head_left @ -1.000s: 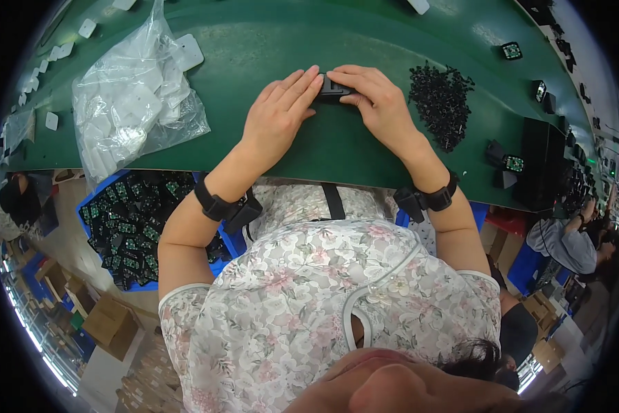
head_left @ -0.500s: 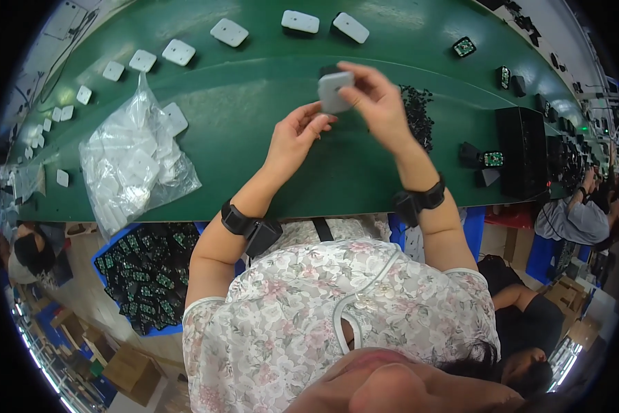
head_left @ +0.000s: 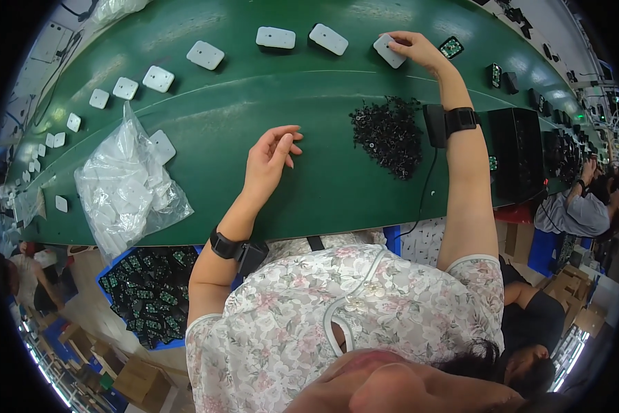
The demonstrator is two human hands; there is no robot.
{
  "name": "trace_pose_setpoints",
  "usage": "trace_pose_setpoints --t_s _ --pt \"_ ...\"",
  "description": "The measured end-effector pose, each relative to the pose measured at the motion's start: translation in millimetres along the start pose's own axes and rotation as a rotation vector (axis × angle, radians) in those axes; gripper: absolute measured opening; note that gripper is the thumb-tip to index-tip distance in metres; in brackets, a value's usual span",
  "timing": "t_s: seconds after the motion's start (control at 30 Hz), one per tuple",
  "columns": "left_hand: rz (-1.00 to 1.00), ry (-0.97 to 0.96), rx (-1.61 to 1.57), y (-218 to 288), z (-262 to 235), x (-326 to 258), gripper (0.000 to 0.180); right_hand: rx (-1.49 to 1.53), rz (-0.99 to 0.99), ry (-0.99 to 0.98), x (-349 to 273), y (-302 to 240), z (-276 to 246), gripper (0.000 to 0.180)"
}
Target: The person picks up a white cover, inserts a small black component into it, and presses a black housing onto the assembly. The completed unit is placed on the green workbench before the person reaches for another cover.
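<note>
My right hand (head_left: 417, 49) reaches to the far part of the green table (head_left: 309, 199). Its thumb and fingers are closed on a white-topped case (head_left: 389, 51), which sits on the tabletop. Over the middle of the table is my left hand (head_left: 269, 157), its fingers loosely bent and apart, with nothing visible in it. Left of the held case lie more white-topped cases, among them one slightly tilted (head_left: 328, 39) and one with a dark side showing (head_left: 276, 38). A pile of small black parts (head_left: 390, 136) lies nearer to me, between my two arms.
A clear plastic bag of white plates (head_left: 127, 193) lies at the left, beside a loose white plate (head_left: 162, 147). An open case with a green circuit board (head_left: 451, 47) and a black box (head_left: 515, 155) stand right. Below the edge, a blue bin (head_left: 148, 296) holds circuit-board parts.
My right hand has carried the white-topped case away and to the right, down onto the table. My left hand has come away from it, moving left and nearer.
</note>
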State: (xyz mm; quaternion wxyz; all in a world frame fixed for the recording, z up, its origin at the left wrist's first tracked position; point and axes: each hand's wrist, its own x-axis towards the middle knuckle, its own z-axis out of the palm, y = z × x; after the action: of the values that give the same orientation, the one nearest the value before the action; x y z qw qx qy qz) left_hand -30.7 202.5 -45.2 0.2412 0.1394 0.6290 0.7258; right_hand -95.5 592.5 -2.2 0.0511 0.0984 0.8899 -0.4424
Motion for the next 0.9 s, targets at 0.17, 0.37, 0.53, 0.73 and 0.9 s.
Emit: trace_pose_setpoints --t_s 0.17,0.37,0.53,0.73,0.9 --pt "-0.010 -0.027 0.001 2 0 0 0.028 -0.032 0.043 -0.056 -2 -17 -10 0.036" --pt "-0.010 -0.036 -0.011 0 -1 0 0.027 -0.354 -0.029 0.156 0 -38 -2 0.046" --pt "-0.003 -0.046 0.014 4 -1 0 0.027 -0.608 -0.467 0.396 -1 -87 76 0.049" --pt "0.026 0.019 0.037 8 -6 7 0.024 -0.441 -0.400 0.217 19 -77 104 0.053" --pt "0.227 0.147 0.090 16 -7 30 0.031 -0.271 -0.631 0.210 -13 -94 122 0.052"
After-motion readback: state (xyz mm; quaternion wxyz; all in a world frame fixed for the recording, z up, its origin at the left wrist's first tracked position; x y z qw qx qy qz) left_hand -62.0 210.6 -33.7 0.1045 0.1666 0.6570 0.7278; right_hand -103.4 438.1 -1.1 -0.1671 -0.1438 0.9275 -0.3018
